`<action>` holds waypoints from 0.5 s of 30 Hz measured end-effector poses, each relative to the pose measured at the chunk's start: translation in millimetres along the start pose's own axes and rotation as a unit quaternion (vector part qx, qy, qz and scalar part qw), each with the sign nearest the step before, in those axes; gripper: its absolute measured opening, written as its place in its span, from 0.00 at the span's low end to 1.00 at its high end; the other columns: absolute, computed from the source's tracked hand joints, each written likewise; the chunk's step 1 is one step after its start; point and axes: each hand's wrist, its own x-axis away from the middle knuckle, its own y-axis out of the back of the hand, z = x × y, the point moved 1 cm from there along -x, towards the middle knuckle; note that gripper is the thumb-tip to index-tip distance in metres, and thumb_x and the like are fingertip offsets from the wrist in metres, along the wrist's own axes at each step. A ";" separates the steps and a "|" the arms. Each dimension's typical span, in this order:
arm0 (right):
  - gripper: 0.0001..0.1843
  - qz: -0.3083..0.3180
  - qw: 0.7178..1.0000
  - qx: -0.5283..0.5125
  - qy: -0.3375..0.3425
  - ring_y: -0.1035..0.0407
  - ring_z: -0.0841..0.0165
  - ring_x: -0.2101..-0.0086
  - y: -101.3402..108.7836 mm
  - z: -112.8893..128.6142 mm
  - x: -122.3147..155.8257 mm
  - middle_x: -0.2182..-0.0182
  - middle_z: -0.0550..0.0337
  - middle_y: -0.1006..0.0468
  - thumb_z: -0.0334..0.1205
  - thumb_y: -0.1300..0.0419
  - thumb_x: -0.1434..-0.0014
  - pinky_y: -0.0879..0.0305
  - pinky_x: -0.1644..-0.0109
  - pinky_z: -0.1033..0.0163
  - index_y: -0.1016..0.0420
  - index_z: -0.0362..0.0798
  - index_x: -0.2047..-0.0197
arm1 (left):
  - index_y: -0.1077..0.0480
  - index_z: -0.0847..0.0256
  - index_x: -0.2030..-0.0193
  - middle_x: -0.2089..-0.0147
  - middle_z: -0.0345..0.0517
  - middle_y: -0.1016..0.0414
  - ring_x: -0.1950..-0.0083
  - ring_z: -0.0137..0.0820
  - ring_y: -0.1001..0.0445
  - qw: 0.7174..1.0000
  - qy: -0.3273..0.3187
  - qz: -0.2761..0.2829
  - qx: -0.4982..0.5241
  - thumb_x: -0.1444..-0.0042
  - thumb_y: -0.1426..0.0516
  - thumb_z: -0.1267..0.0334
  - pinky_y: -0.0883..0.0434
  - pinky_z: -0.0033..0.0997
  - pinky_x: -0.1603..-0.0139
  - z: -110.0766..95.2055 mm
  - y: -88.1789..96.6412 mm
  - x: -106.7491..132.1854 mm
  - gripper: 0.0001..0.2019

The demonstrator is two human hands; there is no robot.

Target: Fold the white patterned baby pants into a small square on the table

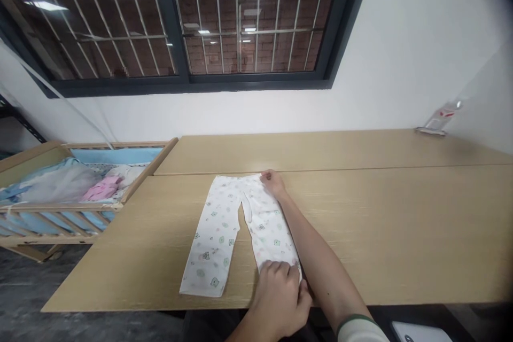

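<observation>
A small pair of white trousers [214, 240] with green and grey animal prints lies spread on the wooden table, waistband away from me and legs towards me. My right hand [273, 183] pinches the right corner of the waistband, its arm stretched along the right side of the garment. At the near end of the right trouser leg, my left hand [280, 296] is closed on the cuff, with the thumb on its right side. Part of that cuff is hidden under the fingers. The left trouser leg lies flat, untouched by either hand.
The table [401, 224] has a seam running across its far part. To the left stands a wooden cot [120, 206] with blue lining and a pink cloth [103, 188]. A clear plastic packet [438, 117] leans at the far right. A white device [420, 332] lies below the near edge.
</observation>
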 end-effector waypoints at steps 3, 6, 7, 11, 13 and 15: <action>0.07 -0.002 1.000 -0.019 -0.008 0.28 0.70 0.66 1.2 1.1 0.2 0.66 0.63 0.21 0.40 0.37 0.46 0.33 0.62 0.68 0.26 0.50 0.62 | 0.26 0.59 0.58 0.62 0.52 0.21 0.59 0.43 0.23 1.000 0.002 -0.012 0.004 0.39 0.47 0.60 0.28 0.48 0.54 -0.3 0.0 0.5 0.10; 0.09 0.004 0.998 -0.052 -0.018 0.30 0.71 0.71 2.6 3.2 2.1 0.67 0.61 0.22 0.40 0.37 0.46 0.33 0.69 0.69 0.25 0.48 0.61 | 0.26 0.58 0.61 0.63 0.51 0.21 0.60 0.43 0.23 1.000 0.007 -0.024 0.010 0.39 0.47 0.61 0.28 0.47 0.54 -0.1 0.3 1.4 0.09; 0.10 0.008 0.998 -0.064 -0.022 0.30 0.72 0.72 3.2 4.1 3.0 0.67 0.61 0.22 0.40 0.37 0.47 0.34 0.71 0.69 0.25 0.47 0.61 | 0.27 0.58 0.63 0.63 0.50 0.21 0.60 0.42 0.23 0.999 0.010 -0.027 0.016 0.40 0.46 0.61 0.28 0.46 0.54 0.3 0.7 1.7 0.08; 0.09 0.018 0.994 -0.103 -0.034 0.33 0.72 0.76 5.9 9.0 6.1 0.70 0.61 0.24 0.37 0.36 0.48 0.35 0.75 0.69 0.25 0.46 0.62 | 0.31 0.55 0.69 0.67 0.46 0.22 0.62 0.39 0.23 0.996 0.036 -0.040 0.066 0.41 0.46 0.63 0.30 0.42 0.56 4.0 4.3 4.8 0.07; 0.09 0.018 0.992 -0.118 -0.040 0.32 0.72 0.75 8.1 12.3 6.6 0.72 0.61 0.24 0.36 0.35 0.50 0.35 0.75 0.69 0.25 0.46 0.63 | 0.35 0.54 0.73 0.70 0.44 0.23 0.64 0.38 0.24 0.993 0.054 -0.051 0.096 0.41 0.46 0.63 0.31 0.40 0.59 6.2 9.0 7.8 0.09; 0.08 0.015 0.990 -0.136 -0.045 0.32 0.71 0.75 11.4 16.6 6.9 0.73 0.61 0.24 0.35 0.35 0.50 0.34 0.74 0.68 0.25 0.46 0.64 | 0.39 0.54 0.75 0.72 0.43 0.25 0.65 0.37 0.25 0.987 0.073 -0.063 0.126 0.41 0.47 0.62 0.34 0.39 0.63 8.2 16.6 11.8 0.11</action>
